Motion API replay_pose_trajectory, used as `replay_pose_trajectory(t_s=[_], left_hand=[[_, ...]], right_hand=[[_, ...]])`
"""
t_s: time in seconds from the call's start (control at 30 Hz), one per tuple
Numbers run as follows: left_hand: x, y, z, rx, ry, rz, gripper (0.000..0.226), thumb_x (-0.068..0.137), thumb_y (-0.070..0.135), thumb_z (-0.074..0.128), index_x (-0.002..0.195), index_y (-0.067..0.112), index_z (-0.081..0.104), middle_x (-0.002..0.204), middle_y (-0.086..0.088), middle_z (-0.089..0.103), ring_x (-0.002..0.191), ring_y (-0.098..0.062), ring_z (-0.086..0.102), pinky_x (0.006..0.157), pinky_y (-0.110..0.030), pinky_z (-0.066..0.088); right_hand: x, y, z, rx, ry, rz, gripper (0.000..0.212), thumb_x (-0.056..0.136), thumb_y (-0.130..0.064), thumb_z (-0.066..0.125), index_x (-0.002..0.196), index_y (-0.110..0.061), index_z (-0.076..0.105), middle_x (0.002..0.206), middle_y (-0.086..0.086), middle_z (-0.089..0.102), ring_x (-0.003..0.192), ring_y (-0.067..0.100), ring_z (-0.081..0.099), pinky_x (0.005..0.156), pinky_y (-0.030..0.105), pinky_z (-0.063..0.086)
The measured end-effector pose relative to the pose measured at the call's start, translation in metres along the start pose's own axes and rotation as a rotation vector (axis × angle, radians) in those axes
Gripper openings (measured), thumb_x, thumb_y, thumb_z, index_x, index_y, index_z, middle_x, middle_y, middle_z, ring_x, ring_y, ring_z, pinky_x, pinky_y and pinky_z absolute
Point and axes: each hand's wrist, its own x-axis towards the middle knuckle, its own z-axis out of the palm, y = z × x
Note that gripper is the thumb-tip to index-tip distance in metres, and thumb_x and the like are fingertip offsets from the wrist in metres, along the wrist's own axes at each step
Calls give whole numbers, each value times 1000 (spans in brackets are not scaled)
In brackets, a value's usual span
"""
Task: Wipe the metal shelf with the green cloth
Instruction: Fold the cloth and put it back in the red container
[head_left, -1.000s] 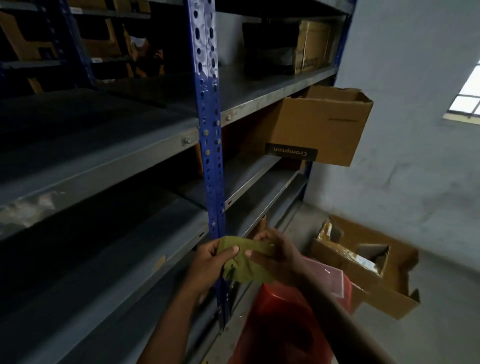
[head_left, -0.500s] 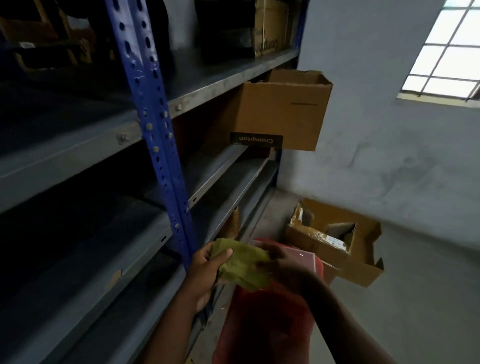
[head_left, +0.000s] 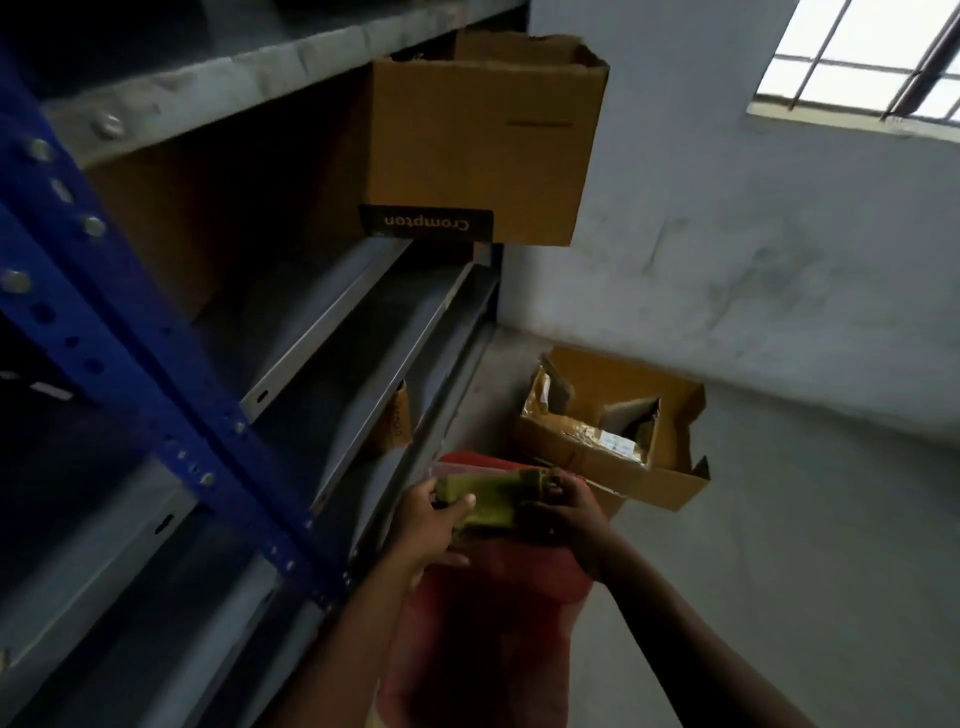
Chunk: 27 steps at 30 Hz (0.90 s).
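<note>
Green cloth (head_left: 493, 499) is light and limp; my left hand (head_left: 431, 525) and right hand (head_left: 566, 512) pinch its opposite ends, bunching it into a pad.

Matt green cloth (head_left: 491, 499); dull grey metal shelf (head_left: 358, 317).

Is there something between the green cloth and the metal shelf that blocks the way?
Nothing visible blocks it. The left hand and right hand hold the green cloth together, just right of the metal shelf, whose near stretch lies bare; the Crompton box sits farther along.
</note>
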Motion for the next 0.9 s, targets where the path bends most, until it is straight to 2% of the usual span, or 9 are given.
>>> replay_pose_trajectory(t_s=[0.1,0.17,0.27,0.4,0.47,0.53,0.67,0.8,0.9], left_hand=[[44,-2,13,149,49,53,37,85,24,71,118,15,57,112,-4,60,82,-24,66,43,-32,54],[72,-12,21,211,72,64,26,85,23,72,107,17,61,104,-3,61,77,-26,67,43,-32,54],[113,-34,33,296,123,84,17,82,21,74,87,24,58,90,1,61,85,-27,66,66,-41,58],[156,-67,46,466,144,35,42,83,27,72,119,9,58,112,-10,63,108,-29,59,83,-33,47],[168,-77,50,545,145,11,54,84,29,71,128,4,52,126,-15,59,115,-30,56,84,-31,42],[177,-84,51,576,147,-4,52,84,28,71,126,3,53,127,-16,59,114,-30,55,79,-27,37],[186,-92,53,625,161,14,43,84,27,71,117,3,57,118,-17,63,106,-31,58,76,-28,39],[197,-93,57,646,175,19,40,85,27,70,116,5,57,118,-15,63,105,-30,59,77,-31,43],[202,-96,58,667,148,-8,41,86,28,68,118,6,57,115,-13,63,103,-30,61,80,-35,50]], right_hand=[[34,1,-14,-117,5,-14,41,78,-3,76,114,-14,60,110,18,65,87,32,71,62,40,59],[58,11,-21,-177,11,-11,40,77,-4,77,111,-17,62,108,14,66,87,27,71,68,43,61],[89,33,-28,-227,23,4,43,74,-1,79,113,-12,63,105,12,67,88,26,71,73,45,61],[113,69,-29,-298,95,12,32,74,8,76,104,3,66,85,16,70,62,16,71,56,31,60],[121,90,-28,-328,121,11,30,73,6,76,101,3,66,85,21,69,64,22,71,54,34,59],[129,110,-27,-357,150,6,30,71,0,79,98,-1,66,86,22,70,70,30,72,56,40,60],[139,125,-23,-357,186,6,18,73,-2,78,88,-5,68,82,16,71,68,24,72,60,43,61],[148,117,-19,-384,157,-18,21,76,4,73,74,-14,63,73,10,68,54,7,67,50,23,56],[154,120,-19,-444,145,-9,20,76,1,74,82,-14,62,82,8,68,64,11,69,54,20,56]])
